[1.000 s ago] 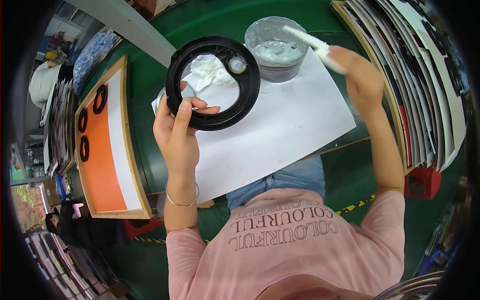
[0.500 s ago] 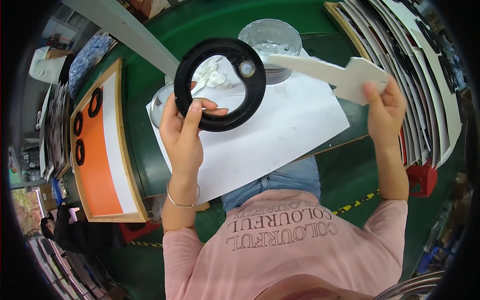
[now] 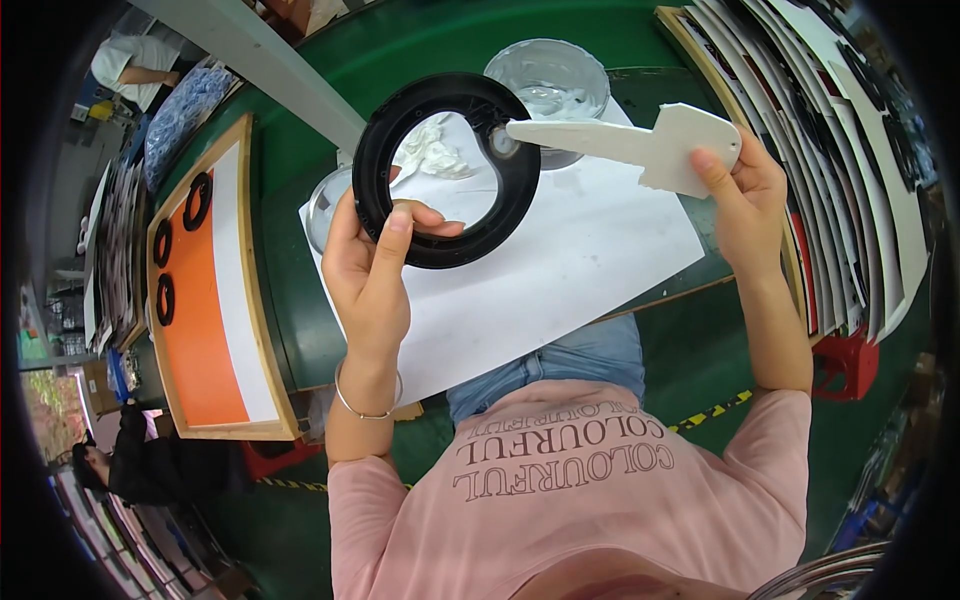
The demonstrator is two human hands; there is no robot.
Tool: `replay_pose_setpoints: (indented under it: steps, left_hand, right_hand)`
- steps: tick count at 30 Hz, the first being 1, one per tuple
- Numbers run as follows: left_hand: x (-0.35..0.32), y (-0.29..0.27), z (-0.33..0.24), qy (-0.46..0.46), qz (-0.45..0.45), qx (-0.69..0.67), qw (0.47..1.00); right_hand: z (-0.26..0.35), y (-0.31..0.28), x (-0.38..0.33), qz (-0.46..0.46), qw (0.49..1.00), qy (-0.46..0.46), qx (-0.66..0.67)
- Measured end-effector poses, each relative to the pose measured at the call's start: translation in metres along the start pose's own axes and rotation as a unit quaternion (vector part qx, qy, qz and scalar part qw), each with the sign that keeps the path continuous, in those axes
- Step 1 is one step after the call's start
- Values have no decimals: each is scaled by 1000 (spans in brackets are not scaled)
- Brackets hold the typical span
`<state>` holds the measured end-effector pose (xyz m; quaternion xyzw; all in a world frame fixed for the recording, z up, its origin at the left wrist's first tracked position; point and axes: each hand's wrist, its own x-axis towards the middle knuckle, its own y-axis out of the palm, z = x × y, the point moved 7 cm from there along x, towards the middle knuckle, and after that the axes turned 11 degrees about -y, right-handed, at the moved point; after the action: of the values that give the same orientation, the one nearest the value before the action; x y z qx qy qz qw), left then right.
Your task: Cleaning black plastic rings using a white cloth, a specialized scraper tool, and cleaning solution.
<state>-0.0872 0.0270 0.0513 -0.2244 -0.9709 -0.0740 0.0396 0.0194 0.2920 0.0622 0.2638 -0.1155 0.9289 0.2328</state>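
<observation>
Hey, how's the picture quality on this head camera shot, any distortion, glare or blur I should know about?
Head view: strong fisheye, so the wooden tray edge and green table bow, with black corners; lighting even, shadows soft; glare on the clear bowl; left hand, black ring, right hand and white paddle are sharp; the rim smears.

White paddle (image 3: 640,145) tip now touches black ring (image 3: 446,168).

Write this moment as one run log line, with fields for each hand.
left hand: holds black ring raised | right hand: holds white spatula, tip at ring rim | below: white paper sheet
</observation>
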Motion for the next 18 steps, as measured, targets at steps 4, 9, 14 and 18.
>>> replay_pose_setpoints:
  steps: [4,9,14,18]
  left_hand:
    - [0,0,0,2,-3,3,1000]
    - [0,-5,-1,4,-12,0,1000]
    - [1,-18,-1,15,-49,-13,999]
    - [2,-17,-3,21,-50,-16,998]
  right_hand:
    - [1,0,-1,23,999,-13,-25]
    - [-1,-5,2,14,998,-41,-35]
    - [15,11,4,134,859,-368,-332]
    - [-1,30,-17,206,735,-451,-462]
